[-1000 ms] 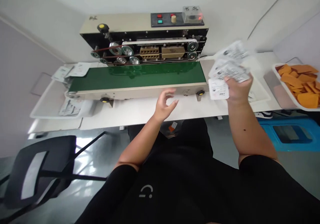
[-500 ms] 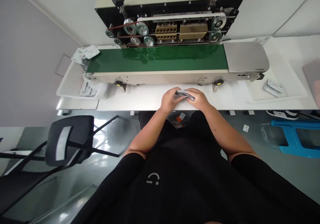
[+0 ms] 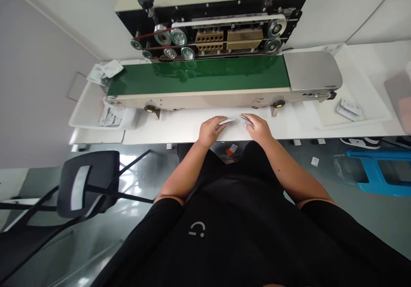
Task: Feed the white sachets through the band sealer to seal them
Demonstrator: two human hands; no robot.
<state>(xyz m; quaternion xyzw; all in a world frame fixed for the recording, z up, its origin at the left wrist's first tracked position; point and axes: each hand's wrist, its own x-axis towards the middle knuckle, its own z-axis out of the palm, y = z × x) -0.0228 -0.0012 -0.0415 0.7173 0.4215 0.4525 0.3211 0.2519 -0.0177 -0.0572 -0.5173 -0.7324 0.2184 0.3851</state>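
My left hand [image 3: 209, 131] is closed around a white, flat packet [image 3: 228, 121], held just above the front of the white table. A short gap to the right, my right hand [image 3: 258, 128] grips another thin packet [image 3: 246, 119], which looks grey along its edge. How many packets are in each hand I cannot tell, since the fingers cover most of them. Beyond both hands runs the green conveyor belt [image 3: 205, 76] of a band sealing machine [image 3: 212, 26] with rollers and brass blocks.
At the left, a white bin [image 3: 78, 111] holds several small packets [image 3: 112, 115]; more lie at the belt's end. A shallow tray [image 3: 379, 118] with packets stands at the right. Below are a black chair [image 3: 88, 184], a blue stool [image 3: 372, 167] and litter on the floor.
Both hands held one stack of packets together; now they have moved apart, each with a part of it. The camera view has shifted slightly.
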